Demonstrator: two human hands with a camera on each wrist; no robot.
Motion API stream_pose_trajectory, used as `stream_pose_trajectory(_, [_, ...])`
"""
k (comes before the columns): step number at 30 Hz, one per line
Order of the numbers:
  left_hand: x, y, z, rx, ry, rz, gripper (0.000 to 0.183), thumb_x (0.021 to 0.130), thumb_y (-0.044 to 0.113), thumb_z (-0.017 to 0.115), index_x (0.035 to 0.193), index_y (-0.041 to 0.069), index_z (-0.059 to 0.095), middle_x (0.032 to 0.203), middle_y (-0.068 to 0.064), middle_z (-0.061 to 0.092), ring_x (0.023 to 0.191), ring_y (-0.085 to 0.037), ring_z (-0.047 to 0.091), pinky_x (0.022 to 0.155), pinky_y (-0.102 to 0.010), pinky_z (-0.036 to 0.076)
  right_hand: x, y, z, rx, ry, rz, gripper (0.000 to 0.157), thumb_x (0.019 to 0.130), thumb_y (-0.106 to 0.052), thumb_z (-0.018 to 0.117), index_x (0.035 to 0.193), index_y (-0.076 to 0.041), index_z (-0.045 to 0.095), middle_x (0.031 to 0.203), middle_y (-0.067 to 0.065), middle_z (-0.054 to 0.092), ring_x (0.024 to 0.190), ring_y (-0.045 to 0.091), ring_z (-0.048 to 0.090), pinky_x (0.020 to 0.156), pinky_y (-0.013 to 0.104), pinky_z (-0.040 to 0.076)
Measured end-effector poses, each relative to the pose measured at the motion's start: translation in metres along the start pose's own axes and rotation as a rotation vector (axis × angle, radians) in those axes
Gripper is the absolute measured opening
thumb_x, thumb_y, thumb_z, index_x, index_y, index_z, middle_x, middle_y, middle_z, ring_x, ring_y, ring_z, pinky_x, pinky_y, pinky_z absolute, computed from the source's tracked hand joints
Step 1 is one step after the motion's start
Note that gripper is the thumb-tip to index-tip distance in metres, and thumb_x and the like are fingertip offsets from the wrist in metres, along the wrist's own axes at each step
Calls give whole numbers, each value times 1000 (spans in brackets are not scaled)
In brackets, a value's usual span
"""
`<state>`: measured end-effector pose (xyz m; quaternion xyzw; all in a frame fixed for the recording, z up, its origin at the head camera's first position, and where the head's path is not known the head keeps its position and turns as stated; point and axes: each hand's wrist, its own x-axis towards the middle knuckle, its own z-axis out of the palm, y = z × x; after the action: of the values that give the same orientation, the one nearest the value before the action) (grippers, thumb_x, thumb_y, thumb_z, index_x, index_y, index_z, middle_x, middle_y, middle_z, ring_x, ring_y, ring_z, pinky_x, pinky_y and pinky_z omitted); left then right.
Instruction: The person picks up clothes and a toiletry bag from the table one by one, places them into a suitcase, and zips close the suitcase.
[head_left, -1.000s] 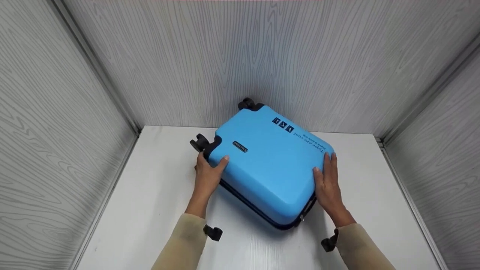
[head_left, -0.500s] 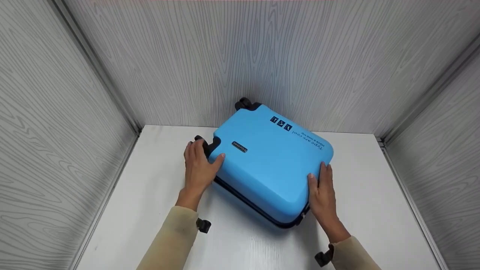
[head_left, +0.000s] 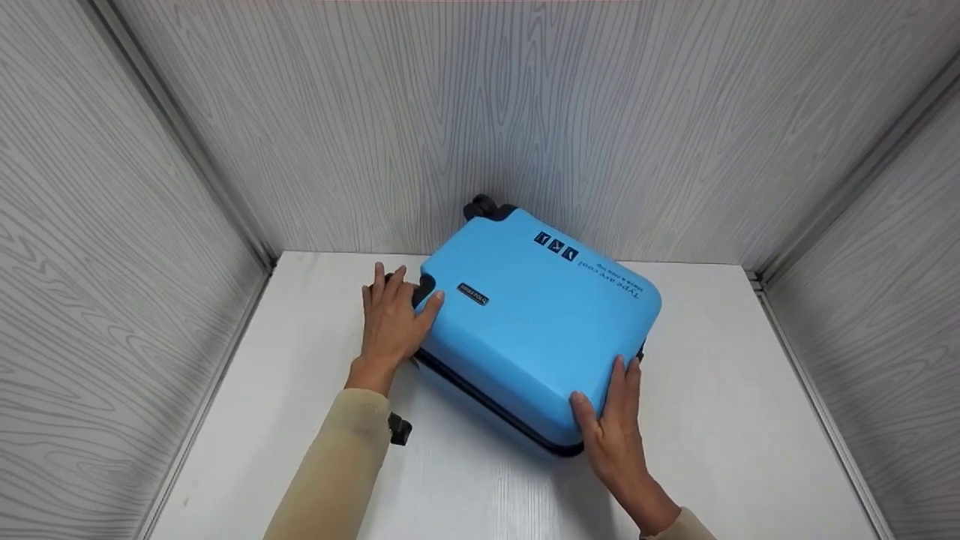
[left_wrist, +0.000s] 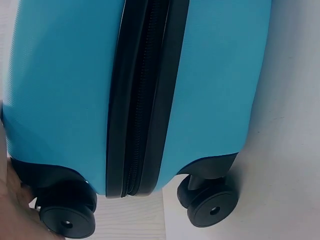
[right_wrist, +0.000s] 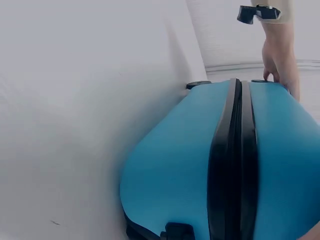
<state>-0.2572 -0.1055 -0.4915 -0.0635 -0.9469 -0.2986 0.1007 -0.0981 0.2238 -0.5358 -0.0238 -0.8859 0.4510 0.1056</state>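
Note:
A light blue hard-shell suitcase (head_left: pixel 536 330) lies on the white surface, printed face up, its wheel end toward the far left. My left hand (head_left: pixel 391 319) rests at the near wheel corner, thumb on the blue shell and the other fingers spread over the black wheel. In the left wrist view that wheel (left_wrist: pixel 67 217) sits beside the hand (left_wrist: pixel 20 215), and a black zipper seam (left_wrist: pixel 142 100) runs between the shell halves. My right hand (head_left: pixel 616 435) touches the near right corner with extended fingers, thumb on the shell's edge. The suitcase's underside is hidden.
Wood-grain panels stand at the back (head_left: pixel 600 112), left (head_left: pixel 127 300) and right (head_left: pixel 885 315). The suitcase's far wheel (head_left: pixel 480 208) is close to the back panel. White tabletop (head_left: pixel 300 375) extends on both sides. A small black device (head_left: pixel 400 429) is at the left wrist.
My left hand has shifted up and left over the wheel, its fingers spreading. The right hand has slid down and left along the suitcase's end to the near corner. The suitcase has moved slightly left.

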Motion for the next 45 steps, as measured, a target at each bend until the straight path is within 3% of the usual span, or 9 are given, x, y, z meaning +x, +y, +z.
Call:
stream_pose_trajectory(5, [-3, -1, 0, -8, 15, -6, 73, 105, 62, 50, 127, -6, 66, 167, -17, 39, 165, -37, 5, 129, -66, 7, 6, 4, 1, -17, -3, -15, 86, 111, -36, 52, 171, -14, -4, 175, 21, -13, 162, 45, 0, 123, 71, 18])
stream_pose_trajectory(9, [-9, 1, 1, 6, 33, -11, 74, 104, 62, 51, 130, -6, 65, 165, -18, 42, 164, -38, 9, 127, -69, 9, 24, 15, -5, -5, -8, -31, 80, 112, -38, 47, 172, -17, -2, 176, 18, -12, 162, 44, 2, 123, 71, 18])
stream_pose_trajectory(20, [-26, 13, 4, 57, 37, -37, 81, 102, 66, 54, 139, -5, 62, 152, -20, 54, 164, -36, 11, 125, -73, 2, 74, 39, -31, 21, -76, -42, 70, 113, -44, 37, 172, -24, 4, 179, 6, -5, 164, 38, 2, 126, 69, 11])
stream_pose_trajectory(25, [-34, 21, 2, 76, 4, -49, 86, 98, 70, 58, 142, -5, 60, 149, -21, 56, 162, -38, 19, 122, -77, 4, 93, 44, -41, 22, -83, -5, 69, 113, -50, 33, 172, -23, 9, 179, 8, 1, 164, 37, 6, 128, 66, 12])
stream_pose_trajectory(30, [-42, 29, -1, 105, -46, -33, 95, 92, 77, 61, 143, -3, 59, 149, -22, 55, 156, -39, 31, 119, -81, 7, 105, 47, -51, 37, -65, 65, 74, 111, -60, 30, 172, -23, 9, 178, 11, 12, 162, 39, 16, 127, 63, 20])
stream_pose_trajectory(36, [-50, 32, 0, 182, -88, 12, 107, 77, 75, 81, 145, -4, 54, 149, -24, 53, 152, -41, 35, 118, -82, 11, 103, 43, -52, 55, -88, 158, 78, 110, -65, 26, 172, -25, 2, 178, 11, 10, 163, 37, 15, 129, 60, 19])
stream_pose_trajectory(40, [-50, 33, 3, 197, -47, 43, 100, 75, 68, 87, 140, -4, 57, 144, -23, 56, 145, -41, 42, 119, -80, 17, 101, 34, -51, 91, -95, 210, 79, 110, -65, 23, 171, -23, -3, 178, 10, 4, 164, 36, 9, 130, 60, 15])
stream_pose_trajectory(45, [-53, 35, 5, 188, 53, 85, 95, 71, 67, 89, 131, -2, 63, 133, -21, 62, 135, -40, 50, 117, -76, 25, 106, 27, -54, 137, -70, 227, 81, 109, -67, 20, 172, -19, 0, 178, 11, 5, 164, 34, 8, 131, 58, 11])
